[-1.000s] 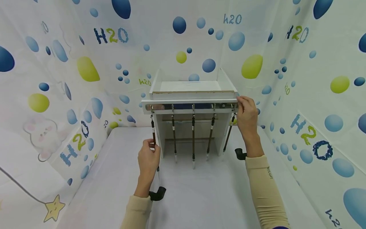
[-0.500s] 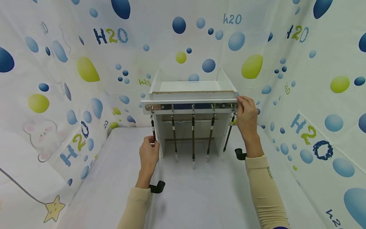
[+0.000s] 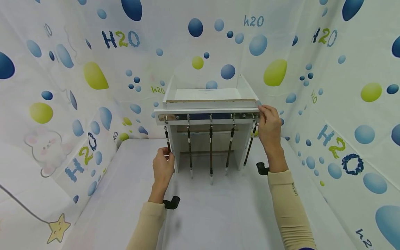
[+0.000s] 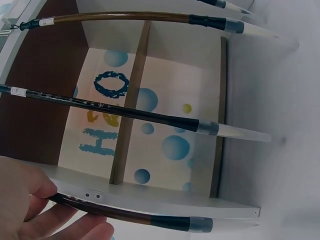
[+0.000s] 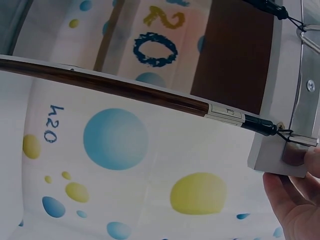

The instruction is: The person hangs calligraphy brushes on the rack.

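Observation:
Several calligraphy brushes hang by loops from hooks on the metal rail (image 3: 200,116) of a white wooden shelf unit (image 3: 206,104). My left hand (image 3: 163,167) pinches the handle of the leftmost brush (image 3: 167,139) between thumb and fingers. In the left wrist view this brush (image 4: 127,215) runs beside the unit's side panel, its dark ferrule and pale tip clear of the fingers. My right hand (image 3: 270,125) grips the right end of the rail board. The right wrist view shows its fingers (image 5: 282,197) at the board's corner, near the rightmost brush (image 5: 125,90).
Hanging between the hands are the middle brush (image 3: 211,149) and its neighbours, tips above the white table surface (image 3: 218,215). Behind and at both sides stands a white curtain (image 3: 175,31) printed with blue and green dots. Each wrist wears a black camera mount (image 3: 171,203).
My left hand has risen slightly with the leftmost brush, whose lower part no longer shows below the hand in the head view. The right hand stays on the board end.

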`<state>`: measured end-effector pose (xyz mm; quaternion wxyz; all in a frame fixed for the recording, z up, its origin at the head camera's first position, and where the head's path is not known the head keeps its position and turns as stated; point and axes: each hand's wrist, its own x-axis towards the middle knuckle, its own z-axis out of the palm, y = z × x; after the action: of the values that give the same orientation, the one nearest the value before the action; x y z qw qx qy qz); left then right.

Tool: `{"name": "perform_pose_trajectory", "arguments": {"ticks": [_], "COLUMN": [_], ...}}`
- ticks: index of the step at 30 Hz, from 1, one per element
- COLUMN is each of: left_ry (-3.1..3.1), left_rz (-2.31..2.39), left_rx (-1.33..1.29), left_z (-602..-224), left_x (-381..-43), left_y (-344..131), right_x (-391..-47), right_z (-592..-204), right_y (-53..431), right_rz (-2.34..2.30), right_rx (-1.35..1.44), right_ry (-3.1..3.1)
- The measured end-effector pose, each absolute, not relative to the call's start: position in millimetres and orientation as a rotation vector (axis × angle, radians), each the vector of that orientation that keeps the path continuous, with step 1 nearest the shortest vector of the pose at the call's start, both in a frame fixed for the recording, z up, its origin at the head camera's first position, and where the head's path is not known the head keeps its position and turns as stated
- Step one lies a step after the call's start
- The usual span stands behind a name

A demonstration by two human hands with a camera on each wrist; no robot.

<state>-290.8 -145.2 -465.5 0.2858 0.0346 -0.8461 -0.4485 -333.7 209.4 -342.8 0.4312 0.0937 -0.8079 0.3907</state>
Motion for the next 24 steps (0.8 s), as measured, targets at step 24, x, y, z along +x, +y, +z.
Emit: {"name": "perform_pose_trajectory", "arguments": {"ticks": [24], "left_ry": [-2.297], "left_rz": [-1.195], "left_rx": [0.057], "left_z": [-447.1], "left_x": [-280.6], "left_y": [-143.7], "right_x": [-314.8], "right_z": [-345.9], "right_y": [215.9], "right_rz": [0.805], "right_rx": [0.229], "right_ry": [-2.242]}}
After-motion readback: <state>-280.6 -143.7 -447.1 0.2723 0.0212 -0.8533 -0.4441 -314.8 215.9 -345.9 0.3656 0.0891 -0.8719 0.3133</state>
